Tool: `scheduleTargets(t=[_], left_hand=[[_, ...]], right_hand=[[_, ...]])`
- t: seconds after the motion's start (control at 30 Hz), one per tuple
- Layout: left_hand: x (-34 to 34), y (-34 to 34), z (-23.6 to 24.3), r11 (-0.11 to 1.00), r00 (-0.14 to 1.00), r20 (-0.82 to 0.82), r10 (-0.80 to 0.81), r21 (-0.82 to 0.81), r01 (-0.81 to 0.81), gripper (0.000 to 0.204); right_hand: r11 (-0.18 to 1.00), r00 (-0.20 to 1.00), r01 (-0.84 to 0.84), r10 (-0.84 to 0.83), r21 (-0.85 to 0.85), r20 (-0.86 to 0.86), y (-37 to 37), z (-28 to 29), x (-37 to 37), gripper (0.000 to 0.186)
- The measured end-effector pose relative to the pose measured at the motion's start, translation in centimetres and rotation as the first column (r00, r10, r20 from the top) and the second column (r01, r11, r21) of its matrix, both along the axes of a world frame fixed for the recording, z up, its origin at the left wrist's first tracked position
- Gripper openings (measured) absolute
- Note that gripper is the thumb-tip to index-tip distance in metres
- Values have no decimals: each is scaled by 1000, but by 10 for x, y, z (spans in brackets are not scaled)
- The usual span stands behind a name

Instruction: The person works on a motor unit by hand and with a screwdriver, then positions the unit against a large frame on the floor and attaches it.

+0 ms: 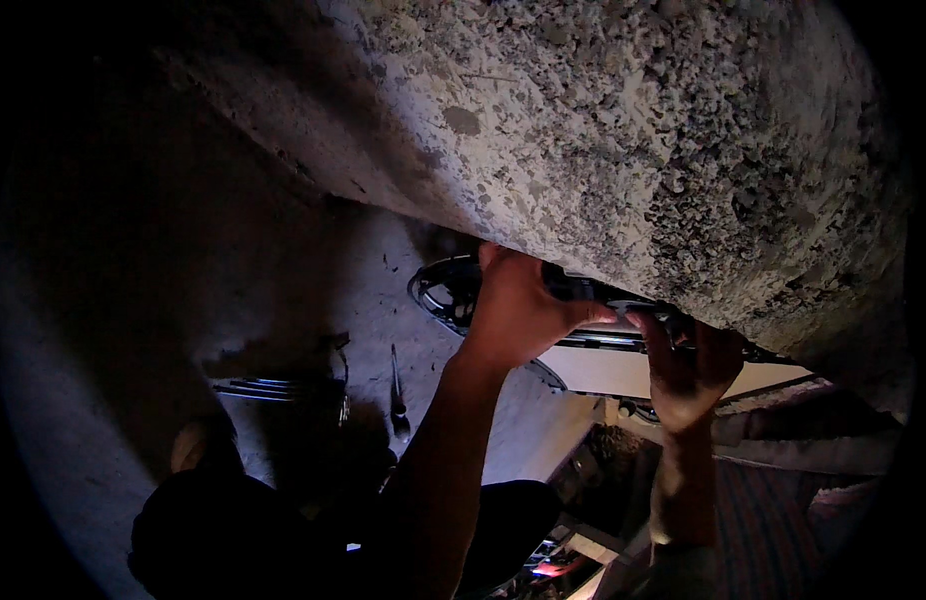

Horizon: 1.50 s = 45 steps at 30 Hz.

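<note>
A long, black-framed object (598, 341) with a rounded black rim at its left end stands against the rough wall. I cannot make out its kind, and the wall hides part of it. My left hand (518, 315) is closed over its left part, with the thumb stretched to the right along it. My right hand (691, 378) grips it further right, fingers curled around its edge and partly in shadow. The tips of my left thumb and a right-hand digit come close together over a small greyish part (628, 305). Any smaller thing between them is hidden.
A rough grey wall (583, 130) overhangs the hands. A cream panel (608, 371) lies just below the object. On the floor to the left are several thin metal rods (258, 388) and a slim dark-handled tool (398, 400). Striped cloth (758, 520) is at lower right.
</note>
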<state>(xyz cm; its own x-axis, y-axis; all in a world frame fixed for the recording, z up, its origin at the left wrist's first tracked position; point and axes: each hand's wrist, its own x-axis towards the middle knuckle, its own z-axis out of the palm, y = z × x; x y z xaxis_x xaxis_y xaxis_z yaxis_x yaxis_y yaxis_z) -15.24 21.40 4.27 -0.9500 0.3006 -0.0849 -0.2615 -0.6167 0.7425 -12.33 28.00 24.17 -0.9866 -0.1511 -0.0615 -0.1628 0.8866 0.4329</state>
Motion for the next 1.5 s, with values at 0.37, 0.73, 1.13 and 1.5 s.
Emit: scheduleTargets(t=[0.37,0.73,1.13,1.5], left_hand=[[0,0,-5,1000,999,-45,-16,13,17,78],[7,9,-10,989,990,43,-135,60,133,83],[6,-6,0,991,998,-30,-58,-125,53,75],[-15,-11,48,971,968,-147,-205,-156,182,63]], right_hand=[[993,994,-111,112,49,-5,10,4,8,54],[999,993,-34,36,22,-114,13,-2,8,30],[988,987,123,-132,-92,-91,-16,-9,-9,31],[932,967,224,-249,-284,-57,17,9,13,60]])
